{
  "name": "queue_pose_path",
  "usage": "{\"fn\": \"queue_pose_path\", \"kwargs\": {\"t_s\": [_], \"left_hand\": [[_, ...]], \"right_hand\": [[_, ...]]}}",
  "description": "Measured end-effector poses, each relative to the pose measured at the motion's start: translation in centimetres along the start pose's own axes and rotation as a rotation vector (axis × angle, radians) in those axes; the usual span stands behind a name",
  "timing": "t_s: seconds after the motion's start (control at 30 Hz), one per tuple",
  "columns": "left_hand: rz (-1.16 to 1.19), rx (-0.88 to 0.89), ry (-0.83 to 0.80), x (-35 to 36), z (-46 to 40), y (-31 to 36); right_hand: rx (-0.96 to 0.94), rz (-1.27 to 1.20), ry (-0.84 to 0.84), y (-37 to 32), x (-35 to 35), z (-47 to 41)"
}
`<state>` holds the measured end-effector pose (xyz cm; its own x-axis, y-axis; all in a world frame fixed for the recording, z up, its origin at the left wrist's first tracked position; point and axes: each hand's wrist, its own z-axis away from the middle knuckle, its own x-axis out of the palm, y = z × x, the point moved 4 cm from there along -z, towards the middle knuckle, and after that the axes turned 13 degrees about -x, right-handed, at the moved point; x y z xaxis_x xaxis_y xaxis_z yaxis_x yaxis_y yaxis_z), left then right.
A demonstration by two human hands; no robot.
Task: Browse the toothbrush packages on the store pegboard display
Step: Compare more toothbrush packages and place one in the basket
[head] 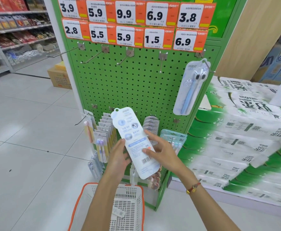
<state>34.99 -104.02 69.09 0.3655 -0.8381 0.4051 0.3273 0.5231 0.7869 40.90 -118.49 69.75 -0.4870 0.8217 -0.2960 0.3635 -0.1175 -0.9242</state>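
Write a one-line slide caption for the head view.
Both hands, left hand and right hand, hold a white toothbrush package back side up before the green pegboard, above a shopping basket.

Green pegboard (pixel 136 84), white package (pixel 134 142), orange-rimmed basket (pixel 86 194).

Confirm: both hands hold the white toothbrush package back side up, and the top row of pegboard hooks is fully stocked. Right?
Not quite. In the head view the left hand and right hand do hold the white toothbrush package back side up, but the top row is nearly bare: only one blue toothbrush package hangs on the rightmost hook; the other hooks are empty.
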Motion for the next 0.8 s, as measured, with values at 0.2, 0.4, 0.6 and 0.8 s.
{"fn": "queue_pose_path", "kwargs": {"t_s": [0.2, 0.4, 0.6, 0.8], "left_hand": [[0.042, 0.009, -0.028, 1.2, 0.1, -0.2], [-0.198, 0.023, 0.034, 3.7, -0.3, 1.2], [-0.565, 0.221, 0.029, 7.8, -0.1, 2.3], [-0.676, 0.311, 0.073, 8.6, -0.7, 3.7]], "right_hand": [[0.013, 0.194, -0.040, 0.7, -0.2, 0.8], [0.037, 0.343, -0.053, -0.5, -1.9, 1.2], [0.006, 0.403, -0.093, -0.8, -3.6, 1.2], [0.148, 0.001, 0.073, -0.4, -6.3, 3.1]]}}
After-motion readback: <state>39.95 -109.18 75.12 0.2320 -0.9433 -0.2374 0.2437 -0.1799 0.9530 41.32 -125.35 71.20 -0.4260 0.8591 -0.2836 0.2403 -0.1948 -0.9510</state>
